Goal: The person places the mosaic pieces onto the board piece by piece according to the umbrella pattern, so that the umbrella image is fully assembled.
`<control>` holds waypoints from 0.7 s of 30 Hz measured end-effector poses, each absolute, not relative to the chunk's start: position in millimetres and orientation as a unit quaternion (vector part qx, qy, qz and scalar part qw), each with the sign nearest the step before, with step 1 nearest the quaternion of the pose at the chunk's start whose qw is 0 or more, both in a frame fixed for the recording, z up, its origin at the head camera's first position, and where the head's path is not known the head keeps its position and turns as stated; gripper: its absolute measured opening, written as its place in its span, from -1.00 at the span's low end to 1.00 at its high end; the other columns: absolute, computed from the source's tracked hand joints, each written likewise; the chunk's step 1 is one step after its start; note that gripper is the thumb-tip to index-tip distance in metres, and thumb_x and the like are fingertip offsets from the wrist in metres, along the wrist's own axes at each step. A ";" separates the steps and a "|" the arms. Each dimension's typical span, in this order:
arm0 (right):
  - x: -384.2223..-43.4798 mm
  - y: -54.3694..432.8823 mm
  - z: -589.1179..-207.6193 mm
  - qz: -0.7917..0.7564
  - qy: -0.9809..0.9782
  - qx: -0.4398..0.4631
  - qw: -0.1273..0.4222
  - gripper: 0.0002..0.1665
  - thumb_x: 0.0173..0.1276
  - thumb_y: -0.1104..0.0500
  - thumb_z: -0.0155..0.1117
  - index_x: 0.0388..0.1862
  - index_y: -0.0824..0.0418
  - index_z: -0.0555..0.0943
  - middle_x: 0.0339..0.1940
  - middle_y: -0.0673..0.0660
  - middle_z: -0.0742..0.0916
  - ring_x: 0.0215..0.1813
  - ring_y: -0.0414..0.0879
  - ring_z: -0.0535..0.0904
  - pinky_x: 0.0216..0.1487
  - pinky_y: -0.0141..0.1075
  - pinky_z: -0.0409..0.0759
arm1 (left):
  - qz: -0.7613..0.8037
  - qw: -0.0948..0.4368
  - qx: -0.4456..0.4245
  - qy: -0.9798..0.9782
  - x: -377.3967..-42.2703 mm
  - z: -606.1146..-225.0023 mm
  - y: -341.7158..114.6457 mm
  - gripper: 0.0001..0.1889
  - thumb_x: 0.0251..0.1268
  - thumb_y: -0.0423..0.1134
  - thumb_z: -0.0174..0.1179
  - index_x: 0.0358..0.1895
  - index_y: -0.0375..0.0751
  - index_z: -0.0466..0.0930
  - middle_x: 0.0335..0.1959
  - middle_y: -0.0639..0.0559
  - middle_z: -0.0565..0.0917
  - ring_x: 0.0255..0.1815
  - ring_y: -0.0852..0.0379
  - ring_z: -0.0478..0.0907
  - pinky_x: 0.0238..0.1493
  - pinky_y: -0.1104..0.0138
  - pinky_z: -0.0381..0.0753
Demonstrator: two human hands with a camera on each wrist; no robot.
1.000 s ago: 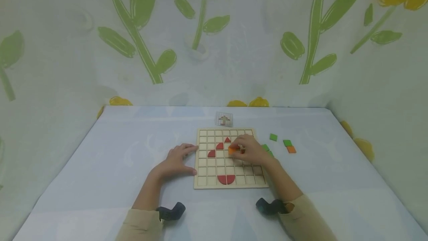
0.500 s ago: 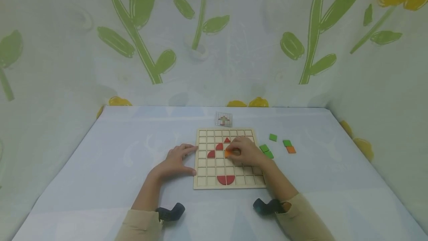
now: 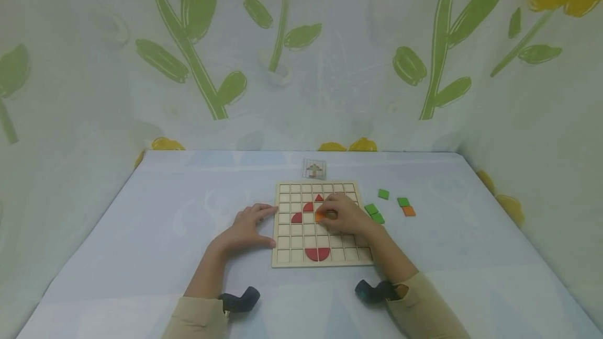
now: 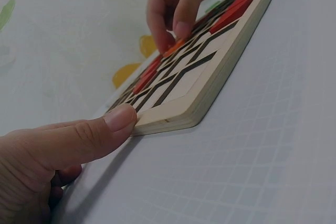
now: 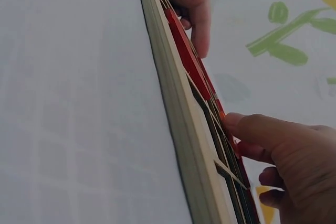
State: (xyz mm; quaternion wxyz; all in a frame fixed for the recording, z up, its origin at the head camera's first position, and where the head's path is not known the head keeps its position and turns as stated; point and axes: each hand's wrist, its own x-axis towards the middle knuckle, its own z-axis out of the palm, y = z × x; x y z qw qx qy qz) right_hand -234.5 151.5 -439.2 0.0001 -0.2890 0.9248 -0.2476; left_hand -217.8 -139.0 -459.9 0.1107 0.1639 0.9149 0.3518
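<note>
A wooden grid board (image 3: 297, 243) lies on the table, its square cells partly filled with red pieces. Near its middle my right hand (image 3: 347, 216) pinches an orange square tile (image 3: 319, 217) between thumb and fingers, down at a cell. The left wrist view also shows this orange tile (image 4: 173, 49) low against the grid. My left hand (image 3: 244, 230) steadies the board's left edge, its thumb (image 4: 119, 118) against the corner and its fingers extended. Red quarter-circle pieces (image 3: 312, 254) form a half disc near the front; a red triangle (image 3: 319, 198) sits farther back. My right hand covers some cells.
Several green square tiles (image 3: 383, 193) lie right of the board, with another orange tile (image 3: 409, 211) touching one of them. Behind the board is a small pattern card (image 3: 314, 169). A flower-printed sheet (image 3: 353, 67) rises at the back.
My right hand has moved slightly left and lowered the orange tile into the middle of the grid. My left hand has stayed at the board's edge.
</note>
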 end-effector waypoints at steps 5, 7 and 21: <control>-237.3 154.6 -442.6 -0.265 0.922 -0.283 -0.010 -0.74 0.14 0.08 0.41 -0.17 0.07 0.72 -0.17 -0.04 0.66 -0.05 -0.12 0.47 0.02 -0.18 0.46 | 0.351 0.109 0.165 0.915 -217.2 -459.4 -138.5 -0.10 -0.25 0.06 0.49 0.34 0.08 0.37 0.31 0.02 0.36 0.33 -0.06 0.19 0.27 -0.09 0.20; -238.9 156.5 -444.0 -0.269 0.918 -0.291 -0.020 -0.74 0.14 0.08 0.42 -0.16 0.08 0.72 -0.18 -0.04 0.67 -0.07 -0.13 0.48 -0.02 -0.21 0.46 | 0.351 0.109 0.165 0.915 -216.7 -458.7 -138.3 -0.10 -0.25 0.06 0.50 0.34 0.07 0.37 0.31 0.02 0.36 0.34 -0.06 0.19 0.27 -0.09 0.19; -237.3 166.6 -440.9 -0.282 0.912 -0.297 -0.033 -0.79 0.15 0.10 0.42 -0.21 0.10 0.73 -0.27 -0.08 0.67 -0.23 -0.18 0.41 -0.20 -0.31 0.42 | 0.350 0.109 0.169 0.915 -216.8 -456.9 -139.0 -0.11 -0.24 0.03 0.50 0.34 0.05 0.38 0.32 -0.02 0.36 0.31 -0.08 0.21 0.25 -0.09 0.21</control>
